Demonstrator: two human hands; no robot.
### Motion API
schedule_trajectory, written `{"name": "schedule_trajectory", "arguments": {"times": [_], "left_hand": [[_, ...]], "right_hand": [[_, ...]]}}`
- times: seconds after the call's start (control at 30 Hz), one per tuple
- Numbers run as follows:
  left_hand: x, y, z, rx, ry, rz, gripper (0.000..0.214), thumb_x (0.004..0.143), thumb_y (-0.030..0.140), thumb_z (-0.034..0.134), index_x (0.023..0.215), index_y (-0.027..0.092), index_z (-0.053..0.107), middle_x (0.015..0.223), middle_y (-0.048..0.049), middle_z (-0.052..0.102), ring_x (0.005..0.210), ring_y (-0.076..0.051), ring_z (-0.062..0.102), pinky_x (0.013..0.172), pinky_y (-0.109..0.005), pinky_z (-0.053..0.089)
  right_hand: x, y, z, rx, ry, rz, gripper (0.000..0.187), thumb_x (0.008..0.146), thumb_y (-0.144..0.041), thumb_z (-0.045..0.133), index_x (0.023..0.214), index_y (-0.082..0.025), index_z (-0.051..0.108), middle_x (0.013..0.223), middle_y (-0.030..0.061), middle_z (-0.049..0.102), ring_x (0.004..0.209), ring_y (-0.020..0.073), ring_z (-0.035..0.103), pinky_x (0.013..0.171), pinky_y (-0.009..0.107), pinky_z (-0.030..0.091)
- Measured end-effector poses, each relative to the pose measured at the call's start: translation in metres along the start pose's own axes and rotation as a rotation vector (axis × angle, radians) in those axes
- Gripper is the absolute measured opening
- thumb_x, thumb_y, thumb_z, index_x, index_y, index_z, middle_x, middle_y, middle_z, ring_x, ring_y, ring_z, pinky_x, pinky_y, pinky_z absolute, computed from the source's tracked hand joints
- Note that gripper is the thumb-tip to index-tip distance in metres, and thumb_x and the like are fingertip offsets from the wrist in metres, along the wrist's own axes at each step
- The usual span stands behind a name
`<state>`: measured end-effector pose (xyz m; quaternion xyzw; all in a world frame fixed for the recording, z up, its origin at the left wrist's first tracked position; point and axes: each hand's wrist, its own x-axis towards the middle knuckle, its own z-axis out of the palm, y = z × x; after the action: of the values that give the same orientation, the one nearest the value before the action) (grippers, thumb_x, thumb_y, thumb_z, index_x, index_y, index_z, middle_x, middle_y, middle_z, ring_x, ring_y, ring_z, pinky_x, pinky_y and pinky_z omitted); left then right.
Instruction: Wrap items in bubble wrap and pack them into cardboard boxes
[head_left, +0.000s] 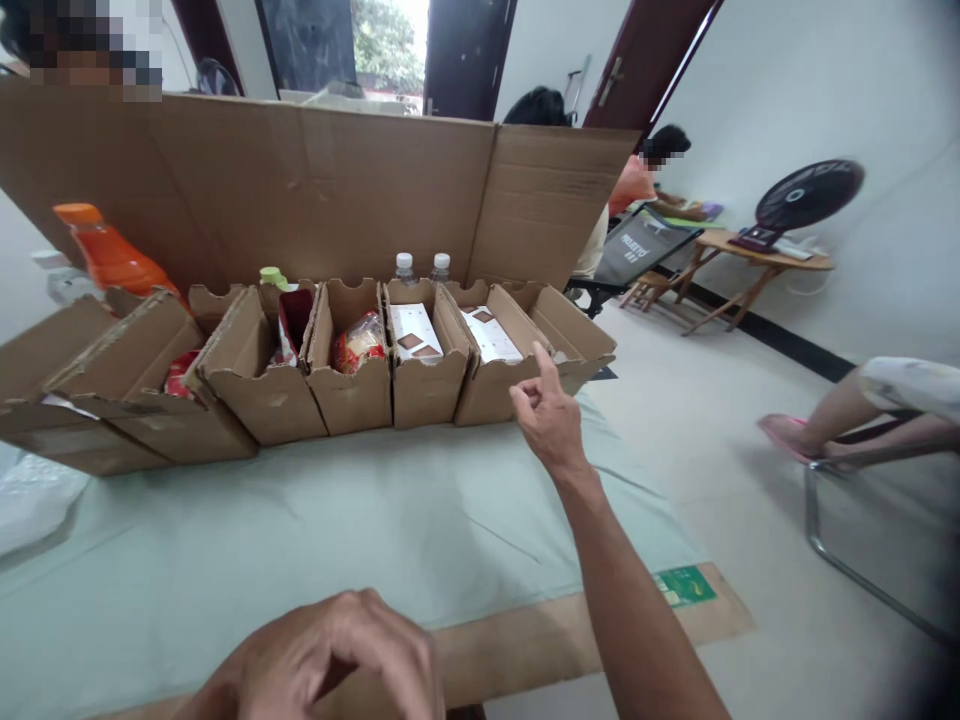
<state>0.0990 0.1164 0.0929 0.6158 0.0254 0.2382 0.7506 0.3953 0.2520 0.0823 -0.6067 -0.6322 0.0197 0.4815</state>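
My right hand [550, 412] is raised over the right end of the table, index finger up and the other fingers curled, holding nothing, just in front of the rightmost cardboard bin [525, 372]. My left hand [337, 660] rests at the near edge of the table with fingers bent loosely, nothing visible in it. A row of cardboard bins [352, 385] holds white boxes with brown squares [414, 332], a red and yellow snack bag [360, 342], and other packets.
A tall cardboard sheet [300, 190] stands behind the bins. An orange bottle [112, 260] and two water bottles [421, 267] stand at the back. The table has a pale green cloth [300, 530]. People sit at the right, near a fan [806, 195] and small table.
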Motion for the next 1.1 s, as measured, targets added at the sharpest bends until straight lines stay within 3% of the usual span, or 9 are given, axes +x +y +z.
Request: {"name": "schedule_trajectory", "arguments": {"times": [0.07, 0.17, 0.27, 0.37, 0.63, 0.8, 0.97, 1.03, 1.1], "left_hand": [[-0.010, -0.009, -0.010, 0.024, 0.157, -0.079, 0.050, 0.086, 0.068, 0.069, 0.107, 0.023, 0.078, 0.089, -0.0089, 0.074, 0.087, -0.025, 0.070, 0.087, -0.039, 0.051], [-0.030, -0.039, -0.027, 0.002, 0.259, -0.132, 0.050, 0.082, 0.058, 0.075, 0.118, 0.024, 0.074, 0.103, -0.0087, 0.075, 0.096, -0.026, 0.067, 0.093, -0.039, 0.048], [-0.043, -0.069, -0.039, -0.034, 0.305, -0.220, 0.048, 0.081, 0.054, 0.074, 0.119, 0.025, 0.072, 0.108, -0.0073, 0.073, 0.100, -0.026, 0.064, 0.094, -0.040, 0.047], [-0.045, -0.084, -0.042, -0.112, 0.337, -0.268, 0.046, 0.080, 0.049, 0.073, 0.120, 0.026, 0.071, 0.108, -0.0067, 0.072, 0.100, -0.026, 0.063, 0.093, -0.039, 0.047], [-0.039, -0.090, -0.044, -0.186, 0.313, -0.369, 0.049, 0.078, 0.045, 0.076, 0.122, 0.024, 0.070, 0.111, -0.0072, 0.073, 0.107, -0.028, 0.064, 0.098, -0.042, 0.046], [-0.039, -0.091, -0.045, -0.176, 0.359, -0.380, 0.054, 0.075, 0.043, 0.080, 0.124, 0.024, 0.071, 0.113, -0.0077, 0.074, 0.110, -0.028, 0.064, 0.098, -0.041, 0.046], [-0.027, -0.090, -0.041, -0.198, 0.416, -0.402, 0.055, 0.074, 0.054, 0.084, 0.117, 0.020, 0.074, 0.106, -0.0084, 0.074, 0.097, -0.022, 0.063, 0.088, -0.035, 0.048], [-0.024, -0.091, -0.040, -0.208, 0.428, -0.384, 0.059, 0.073, 0.058, 0.085, 0.115, 0.018, 0.074, 0.102, -0.0086, 0.073, 0.092, -0.020, 0.063, 0.085, -0.033, 0.047], [-0.021, -0.091, -0.040, -0.238, 0.440, -0.372, 0.061, 0.071, 0.060, 0.087, 0.113, 0.018, 0.074, 0.098, -0.0078, 0.072, 0.088, -0.019, 0.062, 0.083, -0.032, 0.046]], "right_hand": [[0.019, 0.001, -0.006, -0.149, -0.108, -0.057, 0.045, 0.083, -0.031, 0.061, 0.127, -0.028, 0.073, 0.075, 0.0003, 0.075, 0.063, 0.0218, 0.063, 0.066, 0.035, 0.049], [0.026, 0.006, -0.006, -0.252, -0.171, -0.132, 0.025, 0.086, -0.030, 0.057, 0.097, -0.029, 0.080, 0.077, 0.0015, 0.078, 0.066, 0.0236, 0.068, 0.065, 0.034, 0.048], [0.014, 0.013, -0.005, -0.276, -0.148, -0.197, 0.030, 0.090, -0.027, 0.053, 0.100, -0.030, 0.081, 0.089, 0.0011, 0.082, 0.073, 0.0241, 0.072, 0.069, 0.035, 0.051], [0.001, 0.019, -0.006, -0.302, -0.119, -0.225, 0.033, 0.093, -0.027, 0.051, 0.106, -0.030, 0.081, 0.098, 0.0017, 0.083, 0.075, 0.0250, 0.074, 0.072, 0.037, 0.053], [0.008, 0.004, -0.004, -0.317, -0.099, -0.084, 0.024, 0.094, -0.032, 0.057, 0.100, -0.026, 0.079, 0.083, 0.0018, 0.081, 0.068, 0.0215, 0.073, 0.067, 0.031, 0.052], [0.008, -0.005, 0.000, -0.237, -0.080, -0.007, 0.024, 0.095, -0.035, 0.058, 0.102, -0.022, 0.076, 0.078, 0.0024, 0.079, 0.069, 0.0210, 0.075, 0.068, 0.030, 0.054], [-0.007, -0.040, -0.007, -0.100, -0.020, -0.082, 0.040, 0.099, -0.034, 0.061, 0.136, -0.020, 0.065, 0.082, 0.0000, 0.078, 0.066, 0.0161, 0.073, 0.068, 0.028, 0.057], [-0.011, -0.067, -0.002, -0.062, -0.075, -0.208, 0.033, 0.099, -0.031, 0.061, 0.130, -0.020, 0.067, 0.084, 0.0003, 0.078, 0.068, 0.0147, 0.072, 0.069, 0.027, 0.056], [-0.013, -0.097, 0.013, -0.025, -0.213, -0.339, 0.031, 0.100, -0.027, 0.059, 0.129, -0.021, 0.068, 0.087, 0.0006, 0.079, 0.070, 0.0143, 0.071, 0.072, 0.026, 0.055]]}}
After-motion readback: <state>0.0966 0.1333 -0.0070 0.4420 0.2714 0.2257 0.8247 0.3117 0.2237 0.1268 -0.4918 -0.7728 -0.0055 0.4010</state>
